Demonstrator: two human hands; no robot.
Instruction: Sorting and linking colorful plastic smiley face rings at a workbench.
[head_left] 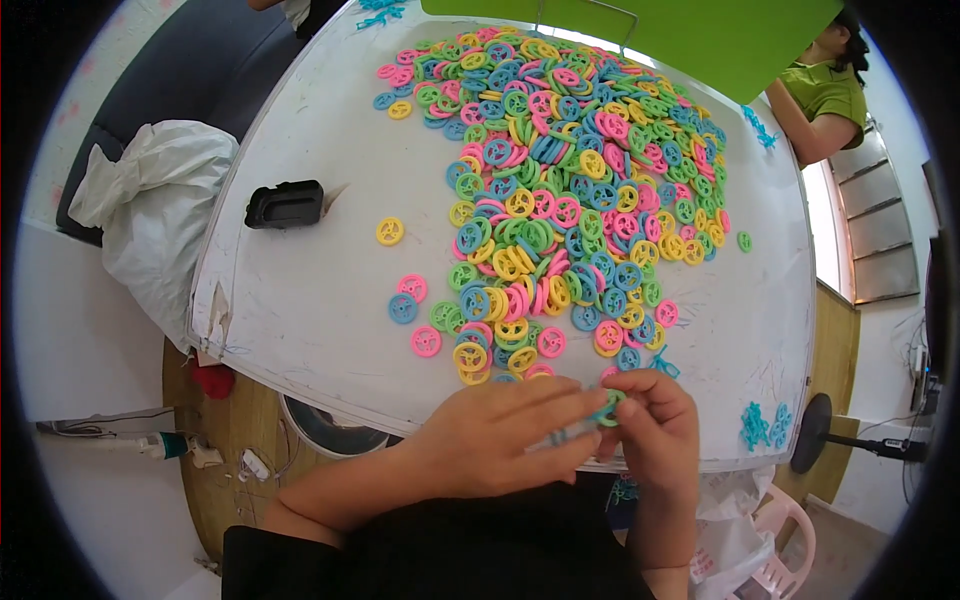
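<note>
Close to the table's near edge, my right hand (655, 420) pinches a small green plastic wheel (612, 408) between thumb and fingers. My left hand (510, 430) reaches across from the left, its fingers closed around a light-blue plastic piece (560, 437) that is mostly hidden. The blue piece meets or touches the green wheel; whether they are joined, I cannot tell. Just beyond my hands spreads a big heap of ring-shaped spoked wheels (560, 210) in pink, yellow, green and blue. A blue branched plastic piece (660, 363) lies just past my right hand.
On the white table (310, 290) a black plastic tray (285, 204) lies at left. Blue branched pieces (765, 426) are grouped at the right corner. A green panel (640, 35) stands at the far edge; another person (825, 95) sits far right. A white sack (160, 220) is at left.
</note>
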